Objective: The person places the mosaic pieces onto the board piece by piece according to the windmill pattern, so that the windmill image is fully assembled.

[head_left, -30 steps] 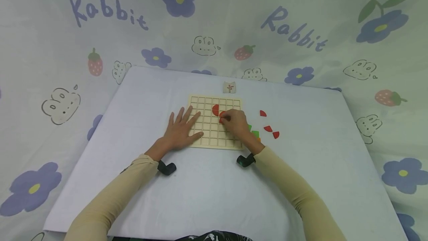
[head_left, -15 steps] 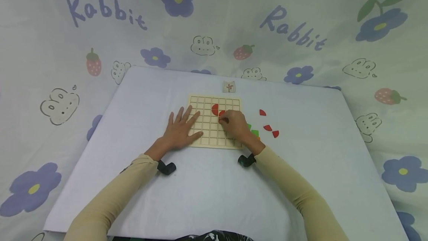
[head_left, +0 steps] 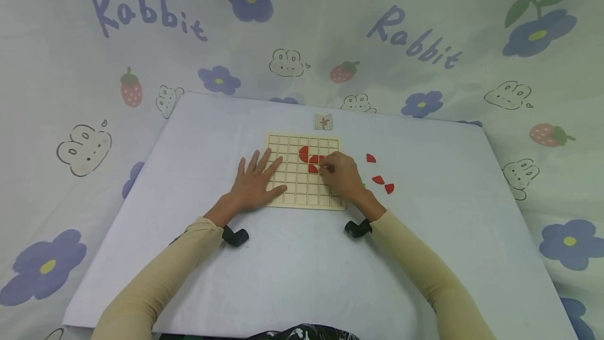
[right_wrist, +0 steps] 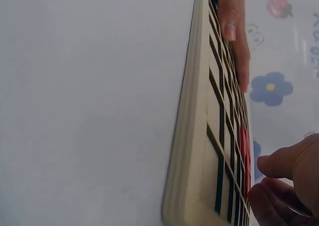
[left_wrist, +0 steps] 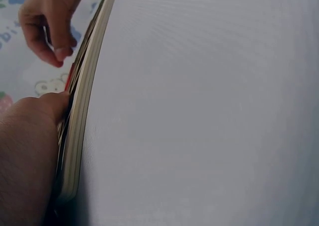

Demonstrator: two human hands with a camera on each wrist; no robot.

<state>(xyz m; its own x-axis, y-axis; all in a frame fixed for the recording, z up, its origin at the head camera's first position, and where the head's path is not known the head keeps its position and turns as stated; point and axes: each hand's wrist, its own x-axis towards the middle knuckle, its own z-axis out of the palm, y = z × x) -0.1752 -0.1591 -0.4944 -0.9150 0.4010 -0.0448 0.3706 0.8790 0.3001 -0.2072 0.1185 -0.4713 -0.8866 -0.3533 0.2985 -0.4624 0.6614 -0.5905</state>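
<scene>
In the head view a pale wooden grid board (head_left: 297, 193) lies on the table. My left hand (head_left: 252, 185) is spread flat over its left side, fingers straight. Several red quarter-round pieces (head_left: 304, 154) sit in the grid's upper middle cells. My right hand (head_left: 342, 174) hovers just right of the lower red piece (head_left: 313, 169), fingers loosely bent. The right wrist view shows a gap between the thumb (right_wrist: 279, 162) and the fingers, with no piece visible there. In the left wrist view the right hand (left_wrist: 50, 22) is above the board's surface.
Three loose red pieces (head_left: 378, 180) lie right of the board. A bit of green (head_left: 364, 186) shows beside the right wrist, mostly hidden. A small patterned card (head_left: 323, 121) lies behind the board. A printed curtain (head_left: 302, 30) hangs behind the white table (head_left: 292, 266).
My right hand has let go of the lower red piece and shifted a little right, uncovering more red pieces and covering the green and orange ones. The left hand stays put.
</scene>
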